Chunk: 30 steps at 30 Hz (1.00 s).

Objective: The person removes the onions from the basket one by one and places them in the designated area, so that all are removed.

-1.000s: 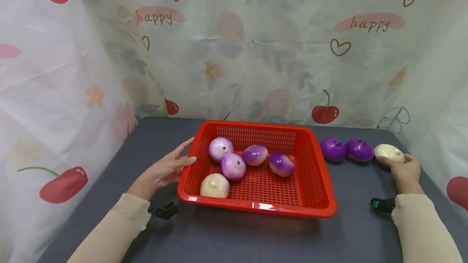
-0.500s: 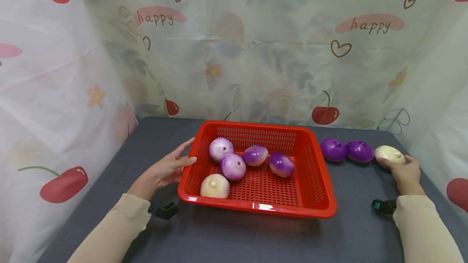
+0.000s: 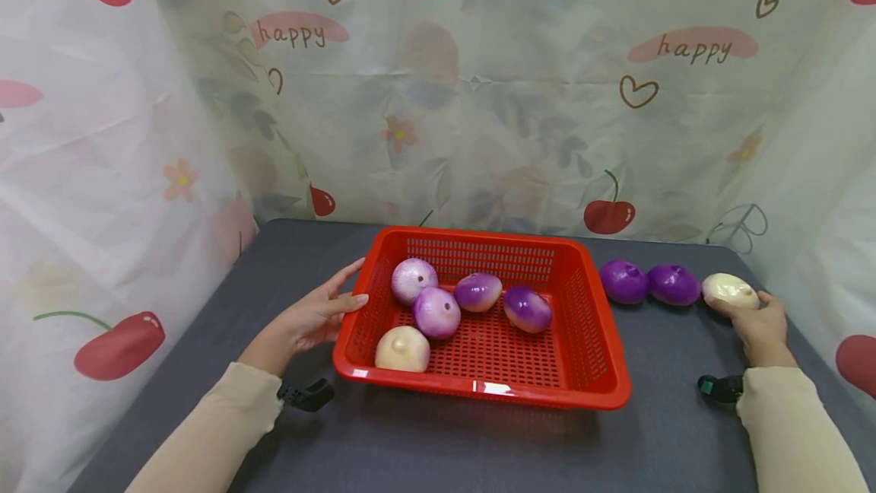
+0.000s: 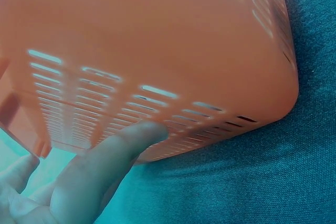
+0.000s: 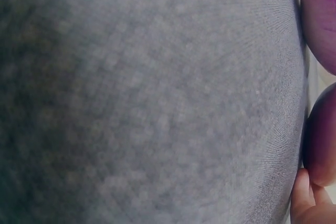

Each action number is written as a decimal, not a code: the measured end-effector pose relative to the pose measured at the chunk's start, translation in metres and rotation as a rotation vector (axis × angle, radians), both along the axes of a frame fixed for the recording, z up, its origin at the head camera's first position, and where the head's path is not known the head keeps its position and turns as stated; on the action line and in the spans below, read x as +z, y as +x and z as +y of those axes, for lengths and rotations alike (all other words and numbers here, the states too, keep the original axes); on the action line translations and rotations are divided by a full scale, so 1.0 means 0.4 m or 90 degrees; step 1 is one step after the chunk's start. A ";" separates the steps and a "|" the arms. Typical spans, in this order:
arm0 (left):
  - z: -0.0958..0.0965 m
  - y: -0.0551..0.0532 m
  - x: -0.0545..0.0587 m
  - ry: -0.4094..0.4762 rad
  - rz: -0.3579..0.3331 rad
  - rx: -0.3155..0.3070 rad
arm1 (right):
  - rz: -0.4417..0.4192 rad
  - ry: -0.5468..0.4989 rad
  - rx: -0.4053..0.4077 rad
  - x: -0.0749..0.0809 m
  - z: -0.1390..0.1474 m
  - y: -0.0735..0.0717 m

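Lying within the right grip (image 3: 761, 326) is a white onion (image 3: 731, 288).

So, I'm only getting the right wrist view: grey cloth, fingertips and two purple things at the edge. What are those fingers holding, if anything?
Observer: The right hand holds a pale onion-shaped piece.
Visitor: Oh! And the left hand, what is it doing?
Observer: It touches the left side of a red basket.
Visitor: Anything inside that?
Observer: Yes, five onion-shaped pieces.
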<state>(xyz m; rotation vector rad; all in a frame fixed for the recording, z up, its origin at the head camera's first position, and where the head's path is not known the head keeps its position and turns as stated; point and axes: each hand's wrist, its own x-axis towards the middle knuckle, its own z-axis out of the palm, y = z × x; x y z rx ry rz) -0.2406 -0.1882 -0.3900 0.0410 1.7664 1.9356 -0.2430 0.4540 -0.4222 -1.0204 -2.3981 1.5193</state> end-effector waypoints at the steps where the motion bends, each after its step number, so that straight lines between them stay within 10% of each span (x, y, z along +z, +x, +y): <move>1: 0.000 0.000 0.000 0.000 -0.001 0.001 | 0.000 0.000 -0.001 0.000 0.000 0.000; 30: 0.002 -0.002 -0.004 -0.019 0.002 0.009 | 0.016 -0.037 0.016 0.055 0.018 0.004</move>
